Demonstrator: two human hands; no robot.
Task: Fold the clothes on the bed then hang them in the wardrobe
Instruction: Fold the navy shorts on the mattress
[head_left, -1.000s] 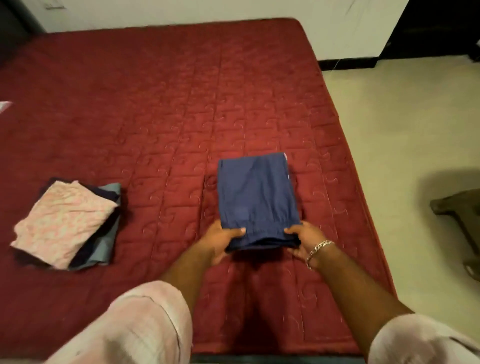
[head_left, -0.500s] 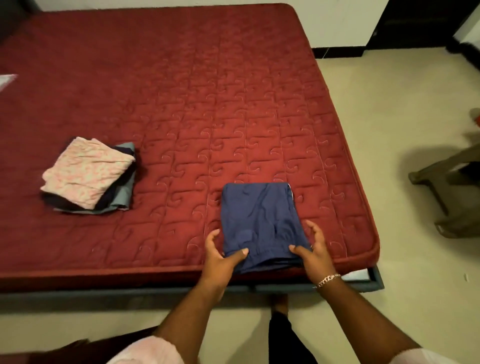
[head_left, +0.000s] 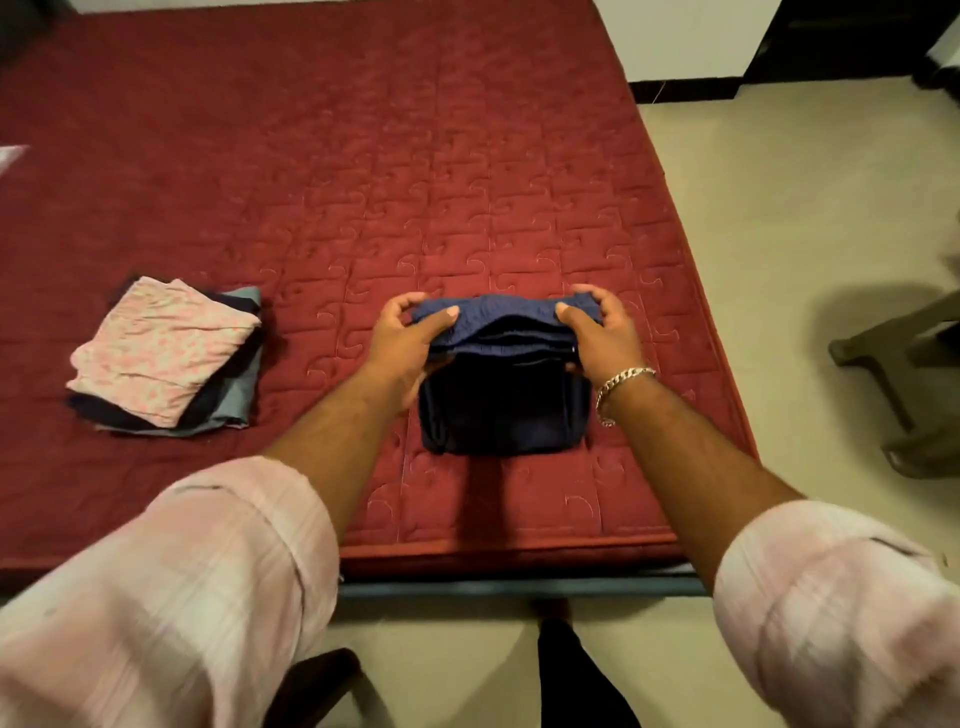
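Near the bed (head_left: 363, 156) edge, left hand (head_left: 410, 338) and right hand (head_left: 597, 332) are now pinching the blue garment (head_left: 498, 405), lifting its near end over: another fold; hanging is pending.

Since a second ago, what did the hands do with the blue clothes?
Both hands kept their grip on the near edge of the blue garment and lifted it up and away from the person, folding it over; a second ago it lay flat. The left hand and right hand now hold the raised fold. The pile of folded clothes stayed put on the red mattress.
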